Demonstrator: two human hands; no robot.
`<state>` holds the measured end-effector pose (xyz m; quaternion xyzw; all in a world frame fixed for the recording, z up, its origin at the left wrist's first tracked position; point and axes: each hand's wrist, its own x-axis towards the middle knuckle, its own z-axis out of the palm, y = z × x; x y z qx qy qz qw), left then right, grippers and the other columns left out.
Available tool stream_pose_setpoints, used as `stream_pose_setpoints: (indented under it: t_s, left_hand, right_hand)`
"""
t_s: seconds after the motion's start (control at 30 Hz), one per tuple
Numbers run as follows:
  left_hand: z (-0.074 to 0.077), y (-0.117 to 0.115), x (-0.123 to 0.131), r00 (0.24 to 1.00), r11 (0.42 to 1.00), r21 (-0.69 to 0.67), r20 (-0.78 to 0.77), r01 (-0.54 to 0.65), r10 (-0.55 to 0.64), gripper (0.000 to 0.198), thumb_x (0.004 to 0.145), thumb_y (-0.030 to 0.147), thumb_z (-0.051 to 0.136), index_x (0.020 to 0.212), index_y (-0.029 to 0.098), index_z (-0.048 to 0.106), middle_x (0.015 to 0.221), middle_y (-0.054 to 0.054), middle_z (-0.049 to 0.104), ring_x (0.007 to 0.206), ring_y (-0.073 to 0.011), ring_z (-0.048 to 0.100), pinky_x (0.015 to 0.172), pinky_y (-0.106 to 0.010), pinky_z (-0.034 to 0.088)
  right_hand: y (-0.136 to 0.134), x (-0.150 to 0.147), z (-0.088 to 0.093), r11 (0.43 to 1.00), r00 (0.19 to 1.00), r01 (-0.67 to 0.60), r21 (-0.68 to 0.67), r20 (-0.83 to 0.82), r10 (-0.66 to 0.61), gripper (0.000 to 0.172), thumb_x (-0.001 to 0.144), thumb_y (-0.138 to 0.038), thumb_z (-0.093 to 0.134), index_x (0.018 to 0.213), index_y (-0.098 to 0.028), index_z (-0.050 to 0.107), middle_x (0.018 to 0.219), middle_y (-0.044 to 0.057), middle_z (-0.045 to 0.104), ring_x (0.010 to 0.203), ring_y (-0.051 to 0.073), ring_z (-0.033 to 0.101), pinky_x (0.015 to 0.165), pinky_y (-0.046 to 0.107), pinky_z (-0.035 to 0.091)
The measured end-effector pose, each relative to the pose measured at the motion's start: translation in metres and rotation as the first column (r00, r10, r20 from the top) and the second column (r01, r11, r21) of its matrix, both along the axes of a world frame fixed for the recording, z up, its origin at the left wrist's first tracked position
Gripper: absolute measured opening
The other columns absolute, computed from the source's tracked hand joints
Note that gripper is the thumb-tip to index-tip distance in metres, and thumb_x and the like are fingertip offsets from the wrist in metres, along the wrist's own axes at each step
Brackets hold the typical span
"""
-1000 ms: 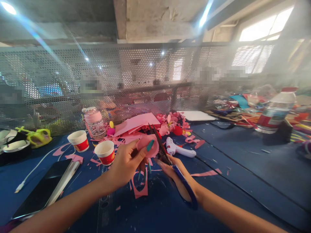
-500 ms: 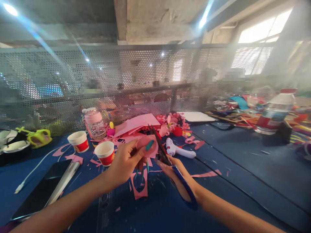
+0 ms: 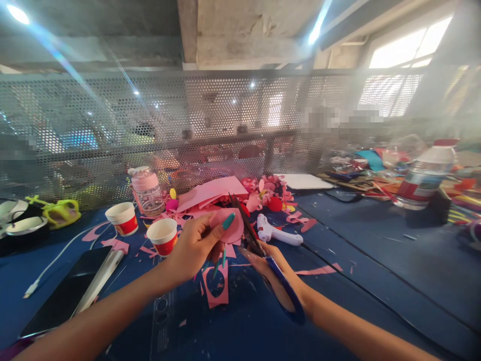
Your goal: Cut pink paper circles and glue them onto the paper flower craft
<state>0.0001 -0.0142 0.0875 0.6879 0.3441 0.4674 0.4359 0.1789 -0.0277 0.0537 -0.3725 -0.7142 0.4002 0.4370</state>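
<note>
A rounded piece of pink paper (image 3: 235, 229) is pinched between the thumb and fingers of my left hand (image 3: 199, 245). My right hand (image 3: 276, 271) is closed around the blue handles of a pair of scissors (image 3: 280, 286). Its dark blades point up and away from me, beside the right edge of the paper. Whether the blades touch the paper I cannot tell. Below my left hand lies a pink paper scrap with a round hole (image 3: 221, 299). Just beyond the scissors rests a white glue gun (image 3: 280, 234) with a black cord.
Two paper cups (image 3: 162, 235) stand left of my hands, near a pink-topped bottle (image 3: 147, 193). A phone (image 3: 67, 291) lies at left. Pink sheets (image 3: 210, 193) and scraps are heaped ahead, before a perforated metal screen (image 3: 218, 110). A water bottle (image 3: 424, 175) stands at right.
My left thumb and the pink paper have shifted slightly, with the paper turned a little. My right hand and the scissors stay nearly in place.
</note>
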Motion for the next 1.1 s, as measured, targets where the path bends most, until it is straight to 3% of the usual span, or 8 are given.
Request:
stream_pose_setpoints:
  t_s: [0.23, 0.67, 0.87, 1.1]
  left_hand:
    - [-0.0026, 0.0016, -0.0021, 0.998, 0.996, 0.088, -0.062, -0.005, 0.011, 0.025, 0.083, 0.034, 0.055, 0.066, 0.017, 0.048, 0.045, 0.005, 0.049, 0.036, -0.0045, 0.046, 0.036, -0.015, 0.035]
    - [-0.002, 0.0011, -0.0018, 0.998, 0.996, 0.087, -0.068, -0.014, 0.02, 0.026, 0.083, 0.034, 0.054, 0.066, 0.016, 0.047, 0.048, 0.005, 0.048, 0.036, -0.0035, 0.045, 0.036, -0.014, 0.034]
    - [-0.0014, 0.0017, -0.0018, 0.997, 0.995, 0.1, -0.078, -0.001, 0.009, 0.023, 0.084, 0.033, 0.053, 0.069, 0.017, 0.05, 0.047, 0.005, 0.048, 0.036, -0.0036, 0.044, 0.035, -0.014, 0.035]
    - [-0.0005, 0.0016, -0.0036, 0.996, 0.996, 0.085, -0.088, -0.002, 0.009, 0.024, 0.084, 0.036, 0.053, 0.069, 0.017, 0.049, 0.049, 0.005, 0.049, 0.037, -0.0041, 0.045, 0.036, -0.015, 0.035]
  right_hand:
    - [-0.0007, -0.0012, 0.0009, 1.0, 0.999, -0.027, -0.003, -0.032, 0.027, 0.034, 0.081, -0.048, 0.051, 0.075, -0.015, 0.056, 0.063, 0.001, 0.05, 0.06, 0.013, 0.044, 0.056, 0.026, 0.038]
    - [0.0014, 0.0023, -0.005, 1.0, 1.0, 0.011, 0.006, -0.017, -0.011, 0.037, 0.078, -0.053, 0.053, 0.078, -0.017, 0.058, 0.068, 0.0, 0.053, 0.063, 0.013, 0.045, 0.057, 0.025, 0.04]
    - [0.0023, 0.0027, -0.0039, 1.0, 0.999, -0.01, -0.003, 0.047, 0.01, 0.033, 0.082, -0.05, 0.048, 0.078, -0.018, 0.054, 0.066, -0.002, 0.046, 0.061, 0.012, 0.041, 0.06, 0.025, 0.039]
    - [0.0036, 0.0036, -0.008, 1.0, 0.999, 0.031, -0.005, 0.011, -0.031, 0.043, 0.077, -0.06, 0.049, 0.075, -0.018, 0.057, 0.066, 0.001, 0.05, 0.067, 0.016, 0.047, 0.062, 0.027, 0.042]
